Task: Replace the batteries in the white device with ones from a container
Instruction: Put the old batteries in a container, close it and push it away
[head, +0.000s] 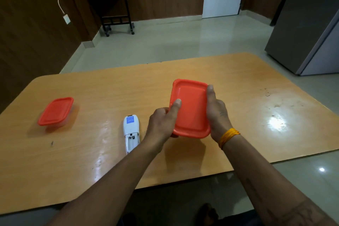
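Both hands hold a red-lidded container above the counter.

Left hand grips its left edge, thumb on the lid; right hand clasps the right edge; the white device lies left, battery bay open; a second container sits far left.

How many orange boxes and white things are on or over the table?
Orange-lidded boxes: 2, one held in both hands, one on the table
White device: 1
Total: 3
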Motion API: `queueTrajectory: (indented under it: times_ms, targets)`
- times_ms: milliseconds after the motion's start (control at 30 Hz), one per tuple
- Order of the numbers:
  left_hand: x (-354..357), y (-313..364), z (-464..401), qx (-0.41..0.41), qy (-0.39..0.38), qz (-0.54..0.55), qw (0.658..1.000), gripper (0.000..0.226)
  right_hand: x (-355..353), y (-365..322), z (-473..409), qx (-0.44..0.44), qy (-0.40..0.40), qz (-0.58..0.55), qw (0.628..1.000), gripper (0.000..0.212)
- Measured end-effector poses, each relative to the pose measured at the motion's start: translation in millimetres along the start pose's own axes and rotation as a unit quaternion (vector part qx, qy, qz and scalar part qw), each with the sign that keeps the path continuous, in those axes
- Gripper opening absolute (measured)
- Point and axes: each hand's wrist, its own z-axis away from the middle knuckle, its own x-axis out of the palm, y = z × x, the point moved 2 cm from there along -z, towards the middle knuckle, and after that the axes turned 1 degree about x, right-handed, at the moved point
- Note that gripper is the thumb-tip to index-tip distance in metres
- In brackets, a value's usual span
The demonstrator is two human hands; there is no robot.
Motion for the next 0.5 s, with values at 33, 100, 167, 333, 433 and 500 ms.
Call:
queueTrajectory:
  times_ms: [33,100,167,333,433,500]
  targets:
    - [0.3,-0.8,-2.4,-0.007,-0.006,0.0,1.0,0.059,-1.9,1.7,-2.2,-0.004,-0.001,0.012,1.0,0.107]
    - [-2.0,2.0,-8.0,-0.017,0.009,0.003,1.0,0.057,-0.5,7.1,-0.6,-0.025,-0.014,0.055,0.998,0.106]
    - [-6.6,6.4,-14.7,-0.026,0.047,0.024,0.998,0.067,7.1,12.7,4.6,-0.037,-0.036,0.095,0.994,0.105]
    - [-15.2,9.7,-19.3,-0.025,0.094,-0.006,0.995,0.075,22.6,16.6,12.9,-0.042,-0.05,0.096,0.993,0.077]
    - [-16.5,8.4,-20.3,-0.023,0.113,-0.04,0.992,0.071,22.0,17.7,12.8,-0.058,-0.047,0.102,0.992,0.074]
    - [-18.5,9.3,-20.1,-0.019,0.119,-0.046,0.992,0.071,22.7,16.5,13.3,-0.072,-0.041,0.117,0.99,0.073]
